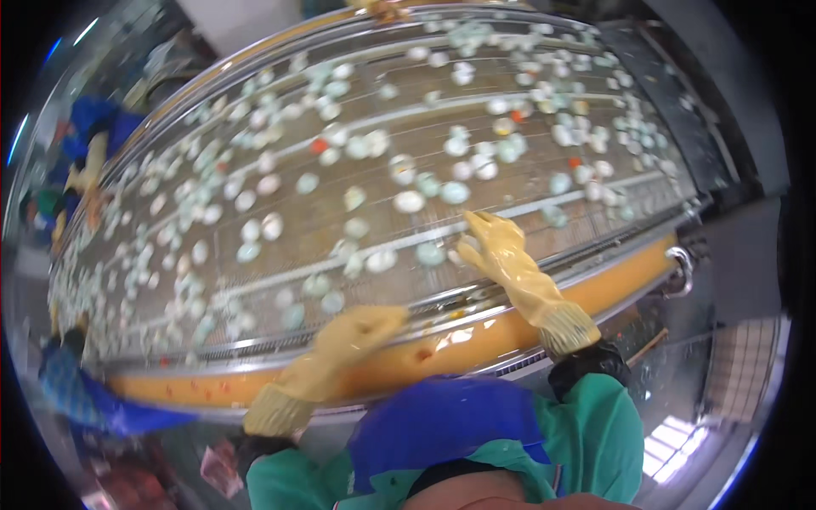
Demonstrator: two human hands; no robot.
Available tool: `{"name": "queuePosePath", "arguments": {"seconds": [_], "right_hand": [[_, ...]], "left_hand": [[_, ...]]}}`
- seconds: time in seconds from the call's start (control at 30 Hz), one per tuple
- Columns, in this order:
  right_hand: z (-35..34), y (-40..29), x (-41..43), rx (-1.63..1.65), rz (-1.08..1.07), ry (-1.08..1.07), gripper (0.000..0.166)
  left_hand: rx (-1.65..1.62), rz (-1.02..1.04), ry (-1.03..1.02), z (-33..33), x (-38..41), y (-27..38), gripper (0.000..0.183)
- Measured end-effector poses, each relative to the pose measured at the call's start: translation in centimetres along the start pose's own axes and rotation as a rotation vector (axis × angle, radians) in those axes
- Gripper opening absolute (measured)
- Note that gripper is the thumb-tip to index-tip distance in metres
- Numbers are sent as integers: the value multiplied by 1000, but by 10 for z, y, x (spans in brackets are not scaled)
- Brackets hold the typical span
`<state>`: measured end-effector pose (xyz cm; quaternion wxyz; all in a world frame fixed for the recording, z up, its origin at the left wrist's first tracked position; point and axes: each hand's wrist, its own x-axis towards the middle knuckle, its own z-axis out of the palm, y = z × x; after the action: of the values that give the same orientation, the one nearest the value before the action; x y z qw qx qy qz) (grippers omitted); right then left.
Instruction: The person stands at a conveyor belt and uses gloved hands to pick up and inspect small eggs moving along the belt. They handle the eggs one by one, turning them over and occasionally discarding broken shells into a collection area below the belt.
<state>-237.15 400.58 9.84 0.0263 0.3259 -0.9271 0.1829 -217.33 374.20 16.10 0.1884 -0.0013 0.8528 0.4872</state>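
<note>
Both my hands wear long yellow rubber gloves. My left hand (357, 333) is over the near rail of a wide conveyor (299, 217), back upward and fingers pointing right; its palm side is hidden and the hand is blurred. My right hand (497, 245) reaches farther in over the belt, thumb and fingers apart, with nothing visible between them. Close to its fingertips lie a pale blue-green egg (454, 192) and a white egg (409, 202). Another blue-green egg (430, 254) rests left of the thumb. Many white and bluish eggs or eggshells are scattered across the belt.
An orange trough or ledge (459, 344) with wet, shiny patches runs along the near side. Red-orange bits (319, 146) lie among the eggs. A metal handle (681, 271) sticks out at right. Other people's gloved hands (94, 162) are at the left end; a blue-sleeved arm (73, 386) is nearer.
</note>
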Motion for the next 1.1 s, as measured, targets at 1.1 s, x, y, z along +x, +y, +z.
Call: {"name": "queuePosePath", "arguments": {"seconds": [1.1], "right_hand": [[-102, 223, 200, 832, 629, 266, 32]], "left_hand": [[41, -166, 1030, -229, 278, -277, 26]]}}
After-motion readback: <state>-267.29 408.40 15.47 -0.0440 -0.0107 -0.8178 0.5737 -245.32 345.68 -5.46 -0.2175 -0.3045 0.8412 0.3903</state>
